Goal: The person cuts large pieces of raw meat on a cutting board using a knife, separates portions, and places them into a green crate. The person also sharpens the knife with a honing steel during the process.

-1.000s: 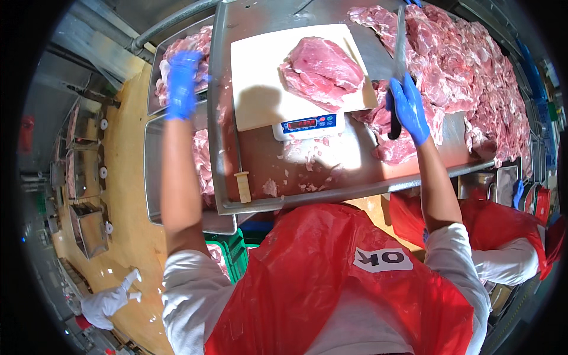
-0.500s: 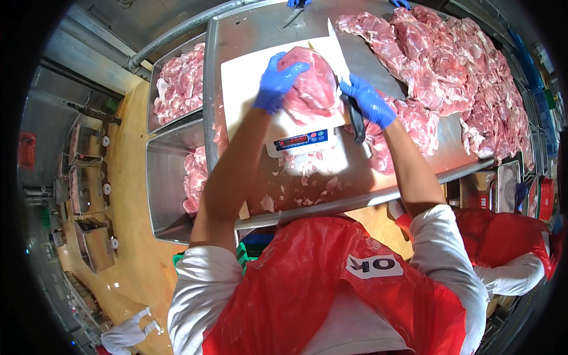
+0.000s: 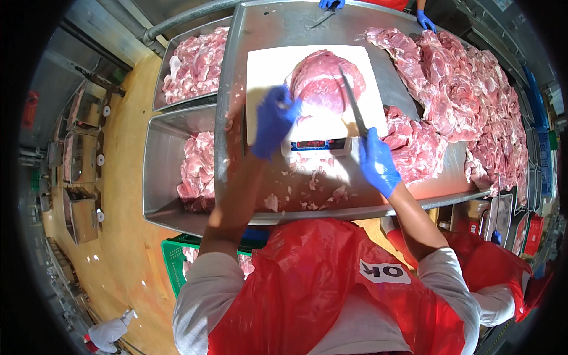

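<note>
A large pink piece of raw meat (image 3: pixel 322 83) lies on a white board (image 3: pixel 266 62) on top of a scale with a red lit display (image 3: pixel 316 145). My right hand (image 3: pixel 378 163), in a blue glove, grips a knife (image 3: pixel 352 102) whose blade points away from me along the meat's right side. My left hand (image 3: pixel 274 123), gloved in blue too, hovers by the meat's near left edge. Its fingers are loosely bent and somewhat blurred, with nothing visible in them.
Raw meat is heaped (image 3: pixel 455 89) on the steel table's right side, with a smaller pile (image 3: pixel 414 145) nearer the scale. Steel tubs of meat (image 3: pixel 157 171) stand left of the table; a green crate (image 3: pixel 171 260) sits below. Co-workers' gloved hands (image 3: pixel 426 21) show at the far edge.
My left hand has come off the meat and drawn back toward me. The meat now rests flat on the board. The knife in my right hand has swung over the meat's right side.
</note>
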